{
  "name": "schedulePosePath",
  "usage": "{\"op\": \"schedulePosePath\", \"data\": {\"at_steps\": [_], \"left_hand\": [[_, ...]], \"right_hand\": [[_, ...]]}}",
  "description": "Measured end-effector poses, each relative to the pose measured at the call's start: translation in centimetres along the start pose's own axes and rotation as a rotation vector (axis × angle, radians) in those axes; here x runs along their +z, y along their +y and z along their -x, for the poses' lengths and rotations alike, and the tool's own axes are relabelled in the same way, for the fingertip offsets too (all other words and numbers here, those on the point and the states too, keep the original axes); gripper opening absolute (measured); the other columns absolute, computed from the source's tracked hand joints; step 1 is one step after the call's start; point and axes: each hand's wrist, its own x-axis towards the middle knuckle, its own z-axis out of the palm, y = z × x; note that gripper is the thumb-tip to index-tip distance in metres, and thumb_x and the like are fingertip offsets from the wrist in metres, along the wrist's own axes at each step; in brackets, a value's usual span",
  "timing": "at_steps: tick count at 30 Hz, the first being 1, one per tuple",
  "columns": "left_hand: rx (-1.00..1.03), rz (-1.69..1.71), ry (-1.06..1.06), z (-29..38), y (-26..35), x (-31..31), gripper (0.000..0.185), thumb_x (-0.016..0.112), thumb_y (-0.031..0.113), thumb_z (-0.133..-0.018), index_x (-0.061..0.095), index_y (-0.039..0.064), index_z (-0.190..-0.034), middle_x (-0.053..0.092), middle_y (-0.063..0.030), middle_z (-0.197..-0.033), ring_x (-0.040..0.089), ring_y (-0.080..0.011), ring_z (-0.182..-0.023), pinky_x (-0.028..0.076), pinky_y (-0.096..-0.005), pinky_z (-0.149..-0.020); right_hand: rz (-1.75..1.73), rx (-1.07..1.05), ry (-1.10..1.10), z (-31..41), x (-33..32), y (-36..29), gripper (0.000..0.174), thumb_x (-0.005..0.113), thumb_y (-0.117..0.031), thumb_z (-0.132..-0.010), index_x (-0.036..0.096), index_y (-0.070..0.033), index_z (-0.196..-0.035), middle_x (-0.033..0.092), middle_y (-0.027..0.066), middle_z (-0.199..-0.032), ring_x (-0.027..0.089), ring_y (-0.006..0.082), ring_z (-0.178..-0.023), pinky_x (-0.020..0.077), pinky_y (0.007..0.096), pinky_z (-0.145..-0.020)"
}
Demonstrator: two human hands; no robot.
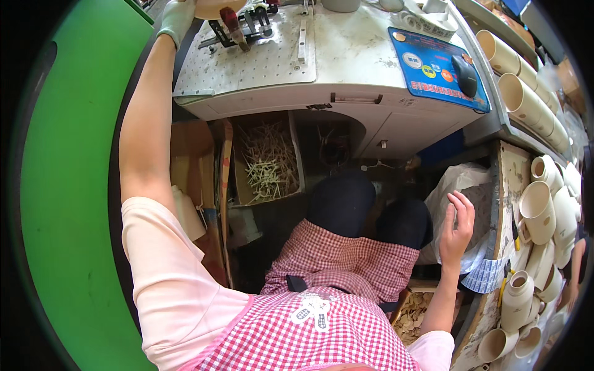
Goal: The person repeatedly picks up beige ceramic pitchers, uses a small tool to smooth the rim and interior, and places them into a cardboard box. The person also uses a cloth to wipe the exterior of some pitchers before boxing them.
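Observation:
My left hand (177,18), in a pale glove, reaches to the top edge of the view, at the rim of a cream-coloured round vessel (218,8); its fingertips are cut off, so the grip cannot be told. Below the vessel stands a black metal fixture (246,28) on a perforated metal plate (250,65), with a red-topped brush (234,28) against it. My right hand (457,227) is bare and empty, raised beside a white plastic bag (441,190), fingers slightly bent and apart from the bag.
A computer mouse (464,76) lies on a blue mouse pad (417,60). Cream cups (537,211) and bottles (516,297) crowd the bench at right, below stacked cylinders (524,102). A box of thin sticks (269,162) sits under the table; a green panel (74,185) bounds the left.

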Motion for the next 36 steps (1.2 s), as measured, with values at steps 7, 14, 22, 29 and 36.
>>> {"op": "schedulePosePath", "data": {"at_steps": [7, 14, 22, 29, 36], "left_hand": [[-0.031, 0.084, -0.245, 1.9, -0.3, -0.9, 0.028, 0.062, 0.022, -0.1, 0.07, -0.001, -0.113, 0.071, -0.0068, -0.093, 0.066, -0.0161, -0.075, 0.054, -0.0314, -0.062], [0.063, 0.366, -0.197, 9.7, 3.3, -1.0, 0.036, 0.063, 0.025, -0.104, 0.064, -0.003, -0.126, 0.07, -0.0072, -0.116, 0.065, -0.0161, -0.103, 0.052, -0.0289, -0.089], [-0.121, -0.72, 0.06, 43.2, -10.7, -13.2, 0.036, 0.057, 0.025, -0.101, 0.067, 0.006, -0.129, 0.067, -0.0186, -0.133, 0.062, -0.0373, -0.124, 0.048, -0.043, -0.106], [-0.621, -1.566, -0.552, 51.9, -11.4, -30.8, 0.066, 0.074, 0.029, -0.086, 0.055, 0.011, -0.147, 0.056, -0.0149, -0.15, 0.052, -0.0329, -0.139, 0.044, -0.0458, -0.114], [-0.062, -1.279, -0.668, 52.8, 3.6, -24.3, 0.014, 0.071, 0.016, -0.084, 0.077, 0.008, -0.093, 0.073, -0.0133, -0.096, 0.069, -0.0351, -0.091, 0.054, -0.0494, -0.08]], "right_hand": [[-0.062, 0.053, -0.049, 0.6, 1.2, -0.5, 0.02, 0.058, -0.014, -0.107, 0.073, -0.003, -0.115, 0.068, 0.0123, -0.125, 0.063, 0.0293, -0.118, 0.0484, 0.0389, -0.104], [-0.086, 0.011, -0.076, 2.2, 1.9, -1.3, 0.022, 0.057, -0.014, -0.107, 0.072, -0.001, -0.118, 0.07, 0.0124, -0.122, 0.065, 0.0263, -0.115, 0.0489, 0.0366, -0.102], [-0.297, 0.304, -0.078, 7.6, -1.4, -2.2, 0.036, 0.048, -0.025, -0.113, 0.063, -0.002, -0.137, 0.07, 0.0104, -0.126, 0.066, 0.0167, -0.11, 0.0508, 0.0289, -0.092], [-0.309, 0.302, -0.125, 10.3, -1.3, -4.5, 0.035, 0.05, -0.026, -0.113, 0.067, -0.001, -0.132, 0.074, 0.0114, -0.117, 0.069, 0.0172, -0.107, 0.0531, 0.0288, -0.096], [-0.424, 0.183, -0.267, 10.6, 1.8, -10.4, 0.029, 0.055, -0.021, -0.111, 0.071, -0.003, -0.126, 0.076, 0.0115, -0.112, 0.072, 0.0188, -0.107, 0.0559, 0.0312, -0.097]]}}
